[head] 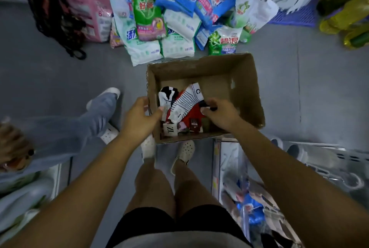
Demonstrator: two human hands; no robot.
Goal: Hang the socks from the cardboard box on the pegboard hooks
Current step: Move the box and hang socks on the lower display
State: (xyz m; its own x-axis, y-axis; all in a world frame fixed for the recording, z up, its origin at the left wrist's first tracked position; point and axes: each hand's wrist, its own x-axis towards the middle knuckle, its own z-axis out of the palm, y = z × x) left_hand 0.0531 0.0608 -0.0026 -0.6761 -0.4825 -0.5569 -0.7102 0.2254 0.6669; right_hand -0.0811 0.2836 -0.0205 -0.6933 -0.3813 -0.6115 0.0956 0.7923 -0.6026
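Note:
An open cardboard box [235, 79] stands on the grey floor in front of my feet. Inside lie several pairs of socks: a white striped pair [184, 102], a black-and-white pair [167, 93] and a red pair [192, 116]. My left hand [139, 112] grips the box's left wall, thumb inside. My right hand [219, 113] is inside the box with its fingers curled round a small black hanger piece at the edge of the socks. No pegboard is in view.
A pile of detergent bags [169, 13] lies just beyond the box. Another person's legs and white shoes [103, 105] are at the left. A wire rack with packaged goods [259, 197] stands at my right. Yellow bottles [347, 17] sit far right.

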